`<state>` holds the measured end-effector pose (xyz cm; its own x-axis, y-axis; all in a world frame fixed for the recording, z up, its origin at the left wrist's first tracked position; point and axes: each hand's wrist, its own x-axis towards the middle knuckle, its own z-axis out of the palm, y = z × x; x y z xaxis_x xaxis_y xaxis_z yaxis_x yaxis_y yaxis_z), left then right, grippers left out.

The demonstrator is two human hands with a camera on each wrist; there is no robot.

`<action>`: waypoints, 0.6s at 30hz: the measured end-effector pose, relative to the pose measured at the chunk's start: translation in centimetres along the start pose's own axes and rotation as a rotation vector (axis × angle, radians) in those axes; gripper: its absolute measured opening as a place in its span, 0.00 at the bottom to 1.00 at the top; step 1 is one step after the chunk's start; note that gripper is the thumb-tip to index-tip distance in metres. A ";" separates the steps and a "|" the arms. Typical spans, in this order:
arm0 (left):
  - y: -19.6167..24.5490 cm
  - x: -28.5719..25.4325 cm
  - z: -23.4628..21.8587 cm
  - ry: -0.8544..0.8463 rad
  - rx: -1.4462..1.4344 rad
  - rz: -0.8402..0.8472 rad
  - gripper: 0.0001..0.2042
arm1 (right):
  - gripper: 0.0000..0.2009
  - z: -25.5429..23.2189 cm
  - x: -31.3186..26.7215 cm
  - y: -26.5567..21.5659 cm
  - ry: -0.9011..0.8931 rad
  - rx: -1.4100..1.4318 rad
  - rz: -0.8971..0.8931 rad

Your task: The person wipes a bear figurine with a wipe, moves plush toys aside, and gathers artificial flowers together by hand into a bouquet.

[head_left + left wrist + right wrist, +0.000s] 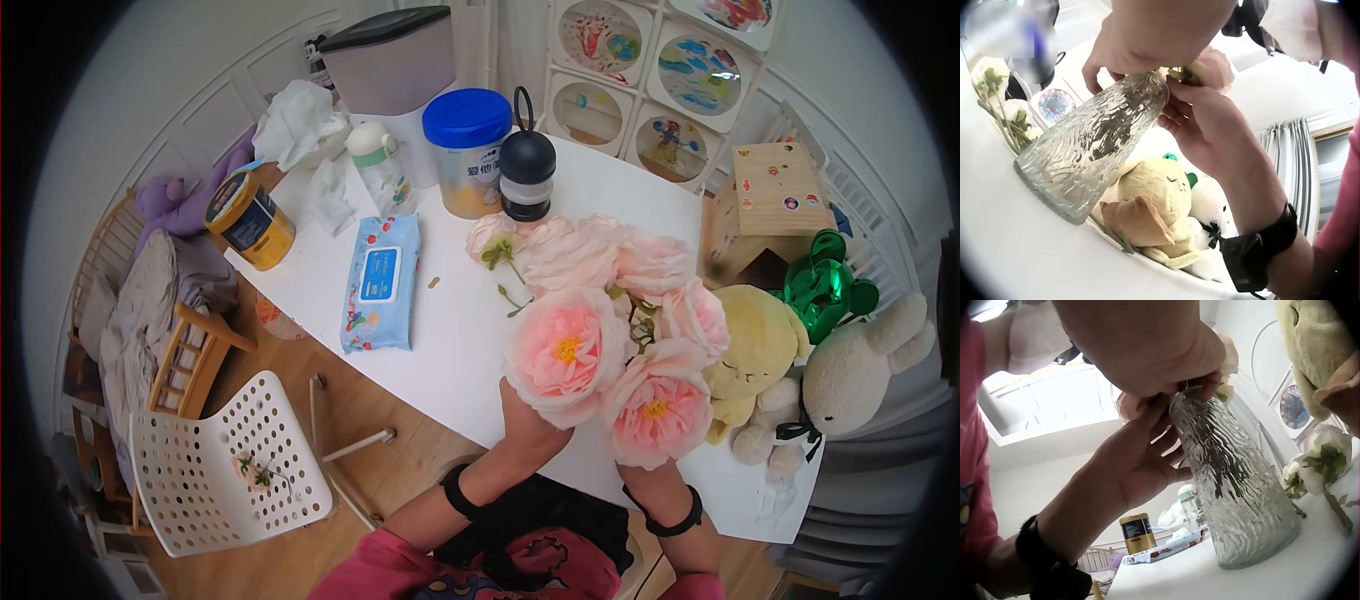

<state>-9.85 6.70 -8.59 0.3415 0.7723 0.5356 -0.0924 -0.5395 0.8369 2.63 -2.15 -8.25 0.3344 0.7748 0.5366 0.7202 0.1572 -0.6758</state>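
Two large pink flowers with yellow centres, a left flower [566,350] and a right flower [655,405], stand over the hands in the head view. Below the blooms is a clear rippled glass vase [1094,147], its base on the table in the right wrist view [1241,487]. My left hand [537,425] is at the vase's mouth, fingers beside the neck and thumb and forefinger up at a bloom. My right hand [1210,122] pinches a flower just under its head at the rim. Petals and hands hide most of the stems.
More pale pink flowers [570,255] lie behind on the white table [450,330]. Left of them are a wipes pack [380,285], a blue-lidded can [467,150] and a black-topped bottle [527,175]. Plush toys [755,345] sit at right. A small flower [255,472] lies on the white chair [190,480].
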 end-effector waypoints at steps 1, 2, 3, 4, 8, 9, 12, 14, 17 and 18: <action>-0.1 0.1 0.1 0.016 -0.024 -0.019 0.22 | 0.26 -0.2 0.0 -0.3 0.001 0.026 0.021; -0.2 0.1 0.2 0.033 -0.047 -0.038 0.23 | 0.27 -0.4 0.1 -0.6 0.002 0.053 0.042; -0.6 -0.1 0.0 0.031 -0.047 -0.038 0.23 | 0.27 -0.6 0.6 -1.3 0.003 0.053 0.043; -1.3 -0.6 -0.2 -0.030 0.154 0.084 0.25 | 0.29 -0.8 1.6 -2.3 0.065 0.012 0.001; -2.3 -0.7 -0.4 -0.159 0.164 0.142 0.27 | 0.26 -1.0 1.4 -2.4 0.073 -0.091 0.124; -2.7 -0.7 -0.5 -0.161 0.164 0.144 0.27 | 0.26 -1.1 1.5 -2.5 0.076 -0.091 0.124; -4.2 -1.2 -0.6 -0.216 0.290 0.248 0.30 | 0.25 -1.8 1.6 -2.8 0.053 -0.152 0.037; -5.0 -2.1 -0.8 -0.239 -0.275 -0.226 0.33 | 0.23 -2.2 1.3 -2.9 0.039 -0.072 0.033; -7.0 -3.2 -1.2 -0.279 -0.303 -0.374 0.36 | 0.24 -2.3 1.1 -2.5 0.075 0.065 0.063; -8.2 -3.8 -1.0 -0.281 -0.302 -0.374 0.36 | 0.24 -2.3 1.2 -2.4 0.077 0.065 0.065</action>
<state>-11.34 8.51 -17.43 0.6352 0.7512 0.1798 -0.1671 -0.0936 0.9815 2.69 -3.00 -4.79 0.4262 0.7358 0.5263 0.6554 0.1498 -0.7403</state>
